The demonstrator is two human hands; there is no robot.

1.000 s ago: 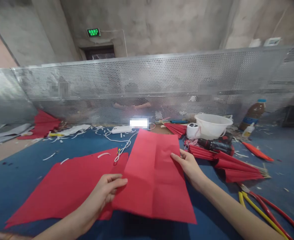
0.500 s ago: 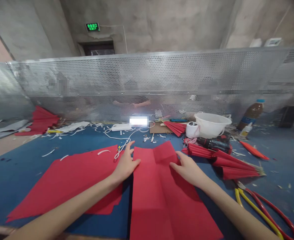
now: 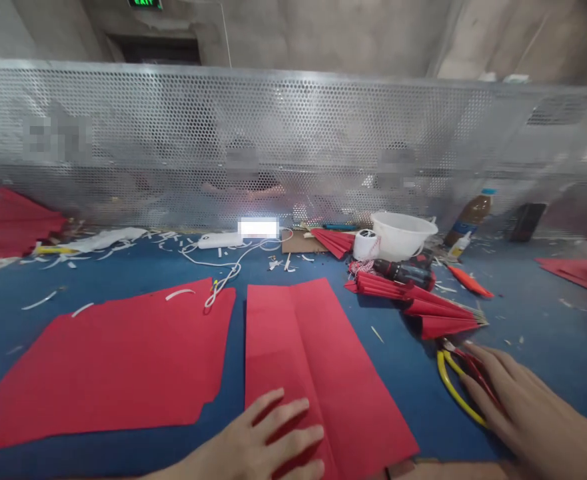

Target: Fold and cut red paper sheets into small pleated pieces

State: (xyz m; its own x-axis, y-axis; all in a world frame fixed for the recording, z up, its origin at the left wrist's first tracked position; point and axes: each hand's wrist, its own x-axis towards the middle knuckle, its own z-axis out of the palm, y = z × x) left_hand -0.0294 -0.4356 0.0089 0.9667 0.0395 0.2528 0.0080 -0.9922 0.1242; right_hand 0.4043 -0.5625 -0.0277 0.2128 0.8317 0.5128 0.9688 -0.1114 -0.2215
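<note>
Nearest, the left hand (image 3: 268, 443) lay flat with its fingers spread wide on the near end of a red paper sheet (image 3: 318, 347). The sheet lay flat on the blue table (image 3: 403, 367), in the middle, with fold lines in it. At the near right, the right hand (image 3: 533, 413) was open too, its fingers stretched out on a tool with yellow and red handles (image 3: 450, 383). It may have been scissors, but the view was too blurry to be sure. To the left lay a stack of red sheets (image 3: 118, 360). Farther right were folded red fans (image 3: 423, 310), then a dark drill (image 3: 398, 270) and a white bowl (image 3: 403, 233). A metal screen full of holes (image 3: 293, 147) stood at the far edge.
</note>
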